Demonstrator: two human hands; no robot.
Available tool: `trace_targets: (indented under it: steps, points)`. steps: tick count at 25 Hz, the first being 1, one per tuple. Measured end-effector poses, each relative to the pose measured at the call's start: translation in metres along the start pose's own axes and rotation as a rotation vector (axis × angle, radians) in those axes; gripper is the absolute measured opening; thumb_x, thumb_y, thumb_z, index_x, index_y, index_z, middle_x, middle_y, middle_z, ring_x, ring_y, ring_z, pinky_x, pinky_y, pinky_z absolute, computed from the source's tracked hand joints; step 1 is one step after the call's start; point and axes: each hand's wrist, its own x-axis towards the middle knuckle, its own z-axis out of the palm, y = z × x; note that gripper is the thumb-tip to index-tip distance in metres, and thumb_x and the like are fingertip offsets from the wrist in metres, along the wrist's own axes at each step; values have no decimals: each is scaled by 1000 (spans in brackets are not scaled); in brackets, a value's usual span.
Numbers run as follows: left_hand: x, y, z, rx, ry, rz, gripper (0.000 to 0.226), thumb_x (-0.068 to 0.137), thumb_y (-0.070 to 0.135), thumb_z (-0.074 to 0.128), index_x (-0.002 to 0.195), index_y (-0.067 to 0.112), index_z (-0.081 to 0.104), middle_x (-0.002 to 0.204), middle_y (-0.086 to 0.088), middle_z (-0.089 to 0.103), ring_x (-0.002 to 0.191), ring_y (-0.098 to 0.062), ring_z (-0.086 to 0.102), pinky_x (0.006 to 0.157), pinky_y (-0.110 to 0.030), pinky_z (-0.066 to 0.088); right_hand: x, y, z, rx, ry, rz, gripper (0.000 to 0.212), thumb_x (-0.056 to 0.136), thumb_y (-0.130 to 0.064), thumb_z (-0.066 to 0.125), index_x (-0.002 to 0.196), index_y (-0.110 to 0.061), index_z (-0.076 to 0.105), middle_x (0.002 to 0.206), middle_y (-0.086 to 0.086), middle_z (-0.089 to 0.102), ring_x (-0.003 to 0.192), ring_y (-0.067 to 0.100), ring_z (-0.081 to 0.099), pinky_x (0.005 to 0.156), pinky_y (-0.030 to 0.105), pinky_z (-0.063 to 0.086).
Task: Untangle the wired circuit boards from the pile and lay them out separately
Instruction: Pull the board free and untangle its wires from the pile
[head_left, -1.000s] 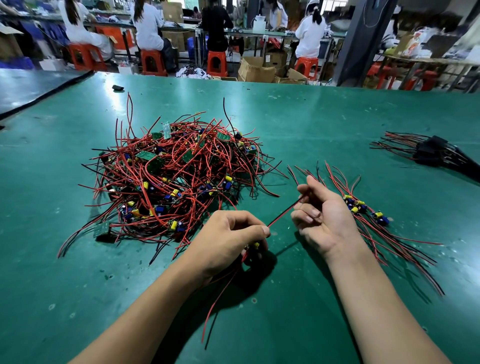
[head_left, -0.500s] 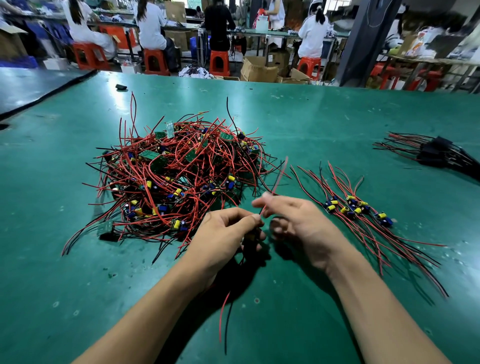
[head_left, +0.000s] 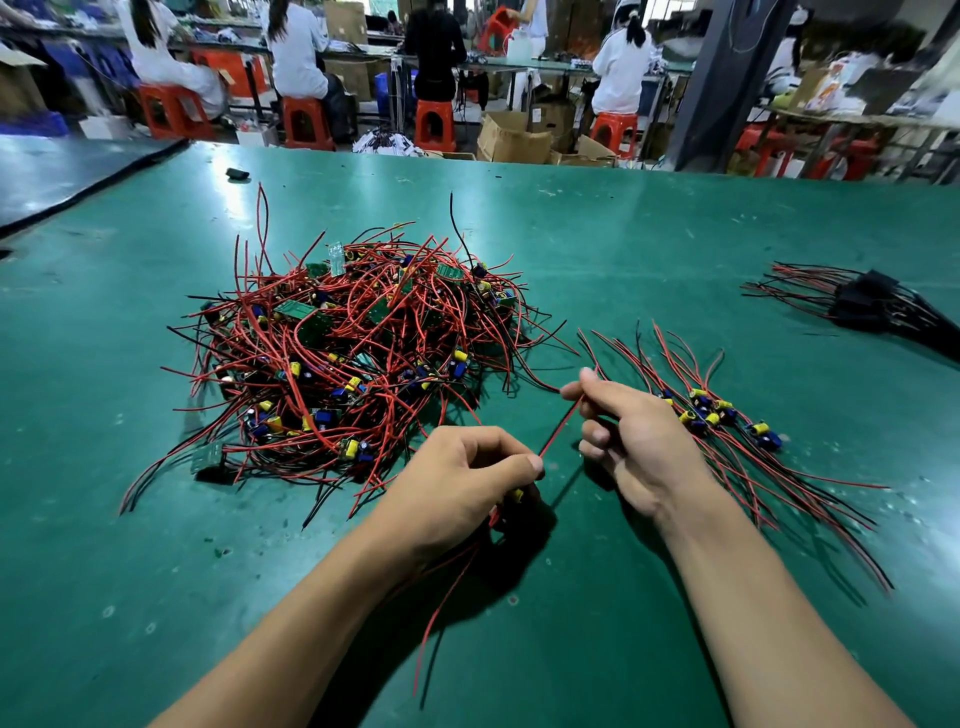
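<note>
Holding one small wired circuit board (head_left: 516, 495) near centre: left hand (head_left: 457, 478) curled round it, right hand (head_left: 639, 441) pinching its thin red wire (head_left: 558, 428) taut. Short row of untangled boards (head_left: 727, 423) right; big tangled red-wire pile (head_left: 353, 343) left, mostly unsorted.

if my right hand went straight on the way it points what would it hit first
Likely stray wires at the right edge of the tangled pile; the right hand points up-left there, depth unclear.
</note>
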Motion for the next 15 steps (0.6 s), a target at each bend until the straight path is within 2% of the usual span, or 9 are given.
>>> trace_targets:
  steps: [4, 7, 9, 12, 14, 15]
  points:
    - [1, -1, 2, 2, -25, 19, 17, 90, 17, 69, 82, 2, 72, 67, -5, 69, 61, -19, 57, 55, -24, 43, 2, -6, 1, 295, 24, 141, 40, 98, -24, 60, 63, -6, 65, 53, -3, 38, 34, 5, 29, 34, 17, 24]
    - [1, -2, 2, -41, -57, -11, 20, 90, 19, 69, 82, 2, 71, 70, -7, 71, 63, -21, 60, 55, -25, 44, 2, -9, 0, 372, -2, 176, 47, 98, -27, 60, 55, -8, 63, 59, 0, 39, 33, 6, 29, 33, 17, 23]
    - [-1, -1, 3, -48, -43, -25, 20, 91, 23, 68, 83, 5, 72, 73, -7, 74, 63, -19, 61, 56, -25, 45, 1, -9, -1, 280, -3, 148, 47, 99, -34, 59, 59, -10, 66, 61, -1, 41, 35, 6, 30, 34, 18, 24]
    - [3, -3, 4, -59, 194, 11, 19, 94, 23, 65, 86, 8, 74, 79, -6, 76, 66, -15, 65, 63, -28, 52, -4, -4, 6, 23, -35, 92, 50, 97, -53, 52, 81, -9, 70, 59, -3, 47, 40, 8, 36, 38, 20, 31]
    - [5, -3, 5, -136, 355, 21, 21, 95, 22, 62, 87, 8, 74, 82, -5, 77, 73, -17, 69, 71, -32, 57, -14, 3, 16, -202, -153, 51, 45, 86, -57, 65, 89, -12, 71, 63, -1, 54, 46, 12, 45, 43, 22, 36]
    - [6, -3, 4, -196, 379, 14, 22, 97, 22, 60, 89, 8, 74, 84, -5, 77, 75, -18, 70, 73, -33, 58, -21, 6, 21, -309, -220, 16, 40, 80, -54, 73, 91, -15, 69, 66, -2, 57, 49, 12, 49, 45, 23, 39]
